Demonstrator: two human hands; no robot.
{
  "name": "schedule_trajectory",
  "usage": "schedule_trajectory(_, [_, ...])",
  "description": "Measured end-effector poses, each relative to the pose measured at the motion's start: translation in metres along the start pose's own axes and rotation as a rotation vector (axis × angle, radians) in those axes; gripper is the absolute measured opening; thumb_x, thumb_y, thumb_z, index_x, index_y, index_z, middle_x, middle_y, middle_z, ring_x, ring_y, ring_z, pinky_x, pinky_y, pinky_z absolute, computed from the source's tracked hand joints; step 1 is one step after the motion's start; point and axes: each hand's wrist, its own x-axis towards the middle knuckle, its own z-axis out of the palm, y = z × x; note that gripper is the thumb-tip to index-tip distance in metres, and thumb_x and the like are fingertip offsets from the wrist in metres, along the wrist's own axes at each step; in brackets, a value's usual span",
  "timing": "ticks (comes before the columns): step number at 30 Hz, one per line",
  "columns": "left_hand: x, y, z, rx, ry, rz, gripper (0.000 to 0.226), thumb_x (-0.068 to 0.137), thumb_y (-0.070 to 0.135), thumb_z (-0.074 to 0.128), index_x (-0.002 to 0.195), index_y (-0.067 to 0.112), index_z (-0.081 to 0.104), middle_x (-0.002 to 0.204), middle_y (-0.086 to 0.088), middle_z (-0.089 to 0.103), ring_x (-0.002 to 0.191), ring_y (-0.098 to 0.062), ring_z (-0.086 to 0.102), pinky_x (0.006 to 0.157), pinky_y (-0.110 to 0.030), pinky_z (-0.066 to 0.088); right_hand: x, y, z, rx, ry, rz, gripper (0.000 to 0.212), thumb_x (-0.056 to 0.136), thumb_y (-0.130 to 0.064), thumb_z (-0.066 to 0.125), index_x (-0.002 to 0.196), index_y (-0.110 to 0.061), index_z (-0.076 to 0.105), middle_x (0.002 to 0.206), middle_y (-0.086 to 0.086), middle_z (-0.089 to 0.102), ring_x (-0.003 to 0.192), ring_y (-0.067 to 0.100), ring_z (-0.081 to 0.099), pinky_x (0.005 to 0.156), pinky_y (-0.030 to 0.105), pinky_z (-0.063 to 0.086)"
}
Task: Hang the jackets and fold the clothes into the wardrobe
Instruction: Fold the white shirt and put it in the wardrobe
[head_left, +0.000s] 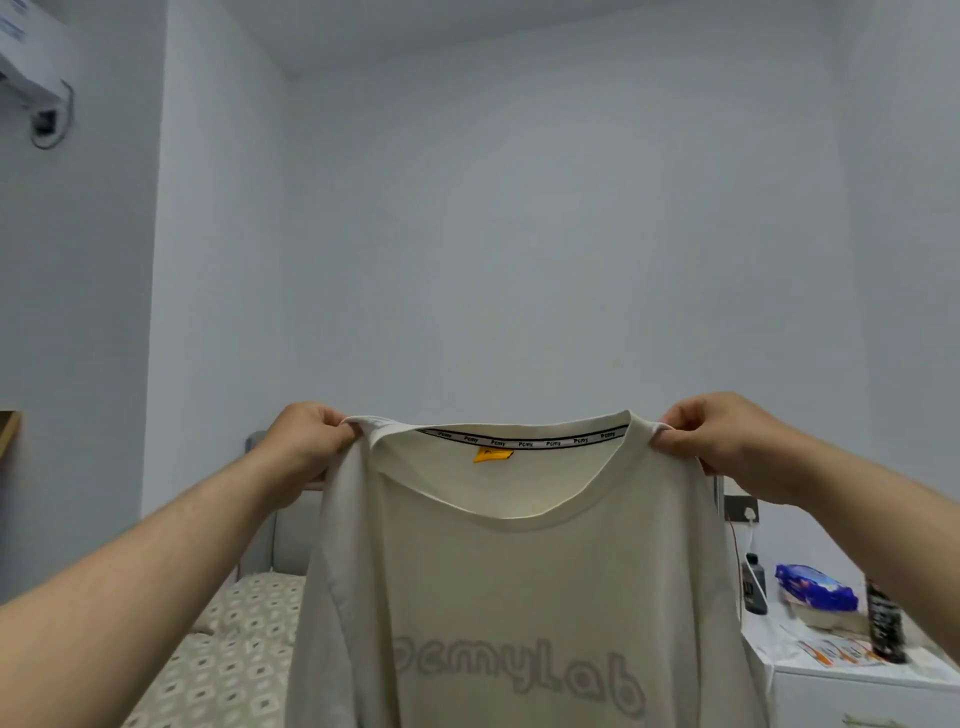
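Head view: cream T-shirt (519, 597) held up over bed (228, 649), not yet folded; wardrobe out of sight, so fold and stow likely remain. Left hand (306, 441) raised, arm outstretched, fingers clamped on left shoulder seam. Right hand (727, 436) level with it, fingers pinching right shoulder. Nightstand (841, 691) at right.
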Motion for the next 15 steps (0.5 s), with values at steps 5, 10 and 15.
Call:
schedule_trajectory(5, [-0.003,0.012,-0.009,-0.042,-0.005,0.047,0.026,0.097,0.009,0.058,0.072,0.007,0.064,0.057,-0.003,0.056,0.048,-0.013,0.047,0.045,-0.02,0.039,0.005,-0.007,0.004,-0.011,0.199,-0.046,0.024,0.09,-0.023,0.072,0.074,-0.008,0.063,0.067,0.005,0.059,0.06,0.018,0.05,0.056,0.028,0.039])
schedule_trajectory(10, [-0.006,0.023,-0.014,-0.07,-0.058,0.033,0.023,0.098,0.014,0.057,0.079,0.01,0.068,0.059,-0.001,0.066,0.049,-0.011,0.059,0.045,-0.019,0.045,0.005,-0.016,0.006,-0.148,0.281,-0.108,0.026,0.097,-0.031,0.06,0.077,-0.014,0.057,0.075,0.002,0.059,0.065,0.017,0.051,0.056,0.03,0.037])
schedule_trajectory(15, [-0.008,0.041,-0.021,0.102,0.048,0.145,0.023,0.082,0.02,0.057,0.062,0.009,0.057,0.063,-0.012,0.053,0.062,-0.022,0.047,0.061,-0.031,0.034,0.005,-0.028,-0.003,-0.242,0.317,-0.183,0.023,0.098,-0.035,0.057,0.085,-0.017,0.058,0.085,0.003,0.063,0.079,0.023,0.059,0.062,0.032,0.04])
